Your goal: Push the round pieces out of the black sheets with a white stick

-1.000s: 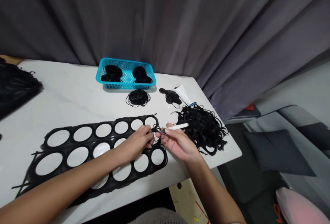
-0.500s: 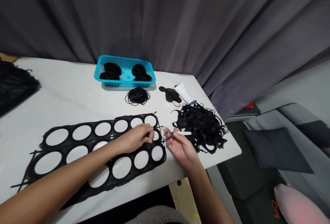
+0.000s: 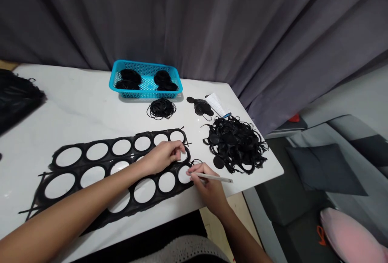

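Observation:
My left hand rests with curled fingers on a black perforated sheet with rows of round holes, near its right end. Whether those fingers grip the sheet I cannot tell. My right hand sits just right of the sheet, holding a slim white pen whose tip points right. A thin black ring lies between my hands at the sheet's edge. Beyond my right hand is a tangled heap of black cut pieces.
A blue plastic basket holding black coils stands on the white table, with a black coil before it. Small black pieces, a white paper and a black bag lie about. The table's right edge drops towards a grey sofa.
My right hand has moved down and towards me, away from the heap, and the pen has swung to lie more level. My left hand has shifted little. The whole view has shifted slightly upward.

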The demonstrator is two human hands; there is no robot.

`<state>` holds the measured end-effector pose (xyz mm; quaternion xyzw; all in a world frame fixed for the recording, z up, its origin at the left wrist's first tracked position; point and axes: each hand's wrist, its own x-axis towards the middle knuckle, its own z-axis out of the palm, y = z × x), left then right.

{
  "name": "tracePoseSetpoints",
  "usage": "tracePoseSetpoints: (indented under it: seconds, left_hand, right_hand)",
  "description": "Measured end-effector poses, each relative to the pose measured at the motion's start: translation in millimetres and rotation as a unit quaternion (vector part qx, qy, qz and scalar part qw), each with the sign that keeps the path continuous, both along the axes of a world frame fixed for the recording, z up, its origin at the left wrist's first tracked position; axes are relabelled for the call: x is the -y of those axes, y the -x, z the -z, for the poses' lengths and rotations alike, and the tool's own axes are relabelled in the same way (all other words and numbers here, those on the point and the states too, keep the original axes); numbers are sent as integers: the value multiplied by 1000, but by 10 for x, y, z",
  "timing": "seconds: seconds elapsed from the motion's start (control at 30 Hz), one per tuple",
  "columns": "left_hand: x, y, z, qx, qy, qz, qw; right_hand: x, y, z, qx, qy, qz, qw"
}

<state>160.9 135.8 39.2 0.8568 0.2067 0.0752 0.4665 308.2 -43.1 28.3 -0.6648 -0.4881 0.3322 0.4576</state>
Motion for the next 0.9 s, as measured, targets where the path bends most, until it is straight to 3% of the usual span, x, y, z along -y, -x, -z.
tracePoseSetpoints:
  seconds: [0.23, 0.47, 0.9]
  left_hand:
    - [32, -24, -46, -43, -104, 45, 993]
    - [66, -106, -110, -90, -163, 60, 981]
    - [118, -143, -133, -125, -161, 34, 978]
  right_hand:
    - [69, -39, -60, 122, -2, -27, 992]
    - [98, -44, -76, 131, 1, -28, 991]
    - [128, -45, -43, 113, -9, -20, 993]
